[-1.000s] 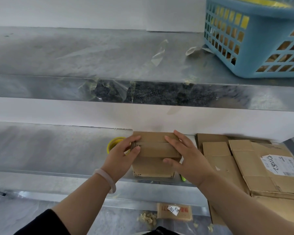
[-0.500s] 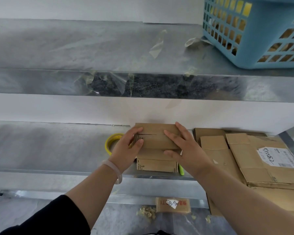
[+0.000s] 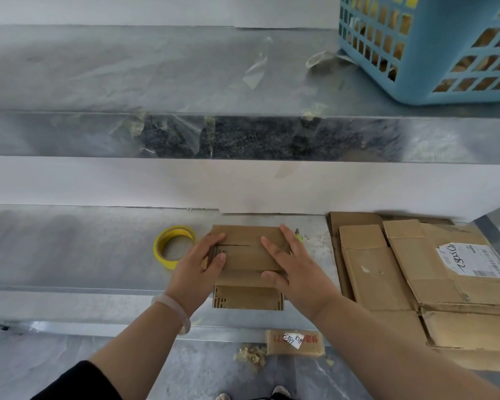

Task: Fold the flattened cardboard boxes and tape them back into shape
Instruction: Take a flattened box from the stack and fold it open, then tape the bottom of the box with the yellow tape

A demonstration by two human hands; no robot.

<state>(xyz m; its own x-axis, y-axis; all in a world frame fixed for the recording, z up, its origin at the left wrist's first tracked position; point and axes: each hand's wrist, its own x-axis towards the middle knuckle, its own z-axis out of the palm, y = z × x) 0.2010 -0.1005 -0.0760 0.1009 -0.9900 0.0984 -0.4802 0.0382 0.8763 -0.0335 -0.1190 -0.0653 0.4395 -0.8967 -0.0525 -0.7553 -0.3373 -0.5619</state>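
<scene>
A small brown cardboard box [image 3: 244, 255] stands on the lower metal shelf [image 3: 70, 255], its top flaps folded down with a seam between them. My left hand [image 3: 198, 268] grips its left end, thumb on top and fingers over the flaps. My right hand [image 3: 296, 268] lies on its right side with fingers straight on the top flap and thumb against the front. A yellow tape roll [image 3: 174, 246] lies flat just left of the box. A stack of flattened cardboard boxes [image 3: 410, 272] lies to the right.
An upper metal shelf [image 3: 127, 76] carries a blue plastic basket [image 3: 433, 44] at the right and scraps of clear tape [image 3: 256, 67]. On the floor below lie a small labelled carton [image 3: 295, 342] and some shavings [image 3: 250, 355].
The box and both hands sit a little farther back on the shelf, and more of the yellow tape roll shows. The flaps are pressed flatter, leaving a thin seam.
</scene>
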